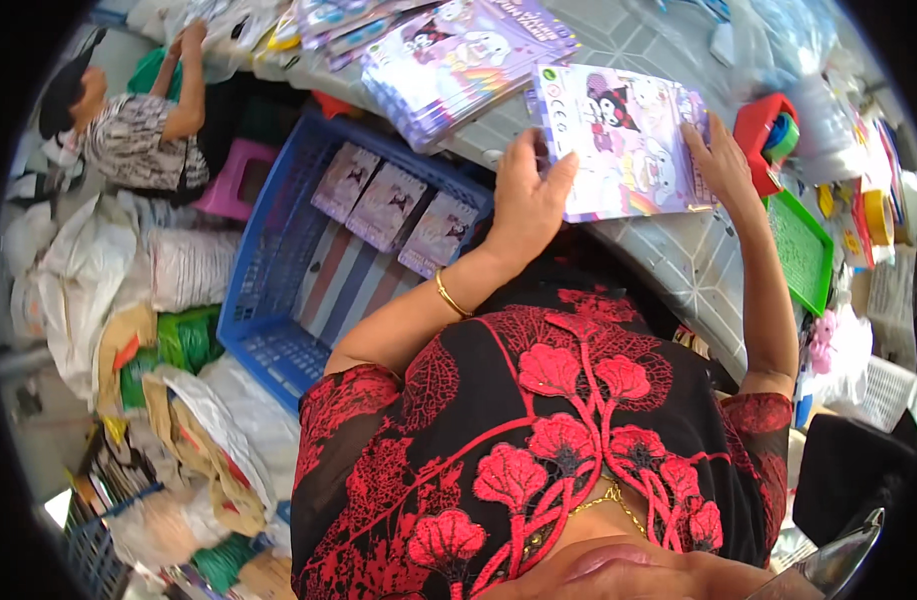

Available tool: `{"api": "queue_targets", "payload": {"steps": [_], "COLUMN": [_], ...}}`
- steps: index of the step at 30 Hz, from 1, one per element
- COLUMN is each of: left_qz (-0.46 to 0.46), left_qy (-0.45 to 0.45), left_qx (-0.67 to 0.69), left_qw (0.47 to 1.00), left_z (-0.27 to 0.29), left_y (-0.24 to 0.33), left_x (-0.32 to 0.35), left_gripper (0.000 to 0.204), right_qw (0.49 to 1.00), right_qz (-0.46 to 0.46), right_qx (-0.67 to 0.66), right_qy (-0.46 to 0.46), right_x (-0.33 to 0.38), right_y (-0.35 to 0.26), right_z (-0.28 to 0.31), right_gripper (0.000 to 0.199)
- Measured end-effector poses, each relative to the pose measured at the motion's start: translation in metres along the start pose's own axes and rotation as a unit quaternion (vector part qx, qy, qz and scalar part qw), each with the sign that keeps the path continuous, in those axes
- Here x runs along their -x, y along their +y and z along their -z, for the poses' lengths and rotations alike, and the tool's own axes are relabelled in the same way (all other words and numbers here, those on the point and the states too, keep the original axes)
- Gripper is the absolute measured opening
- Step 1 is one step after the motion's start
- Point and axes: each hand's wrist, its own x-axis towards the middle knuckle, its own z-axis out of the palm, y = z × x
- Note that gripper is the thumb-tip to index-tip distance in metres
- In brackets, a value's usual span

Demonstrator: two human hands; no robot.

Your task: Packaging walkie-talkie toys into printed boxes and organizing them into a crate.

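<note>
We see a grey patterned table point(678, 255) w/ a blue plastic crate point(268, 300) just left of it, holding purple packs. On the table lies a flat purple cartoon-print card pack point(623, 140). Left hand point(526, 195) clasps its left edge, right hand point(720, 158) its right edge.

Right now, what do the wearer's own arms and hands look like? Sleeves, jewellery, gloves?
Both hands bare, no gloves. Left hand has a thin gold bangle at the wrist. Right hand shows no jewellery. Short sheer sleeves, black with red floral pattern, end above the elbows.

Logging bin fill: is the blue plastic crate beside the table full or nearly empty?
Nearly empty: the blue plastic crate holds only three purple flat packs in a row; its striped bottom shows.
</note>
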Motion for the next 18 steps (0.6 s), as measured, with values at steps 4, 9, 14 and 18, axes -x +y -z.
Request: {"api": "queue_targets", "payload": {"steps": [4, 9, 14, 18], "left_qz": [0.079, 0.017, 0.207, 0.279], "left_qy": [-0.020, 0.009, 0.101, 0.104], "left_qx": [0.070, -0.122, 0.145, 0.266], "left_qw": [0.994, 0.992, 0.962, 0.917], "left_z": [-0.006, -0.003, 0.003, 0.004], "left_y": [-0.004, 0.002, 0.010, 0.032], "left_x": [-0.019, -0.016, 0.007, -0.002], "left_gripper": [0.044, 0.055, 0.060, 0.050], "right_qw": [0.998, 0.999, 0.999, 0.999], "right_qz": [-0.043, 0.040, 0.023, -0.005], "right_qx": [0.034, -0.029, -0.044, -0.036], "right_qy": [-0.015, 0.013, -0.006, -0.019], "right_x": [-0.011, -0.028, -0.018, -0.008], "right_y": [0.001, 0.023, -0.005, -0.011], "right_z": [0.017, 0.005, 0.018, 0.026], "right_gripper": [0.078, 0.074, 0.074, 0.073]}}
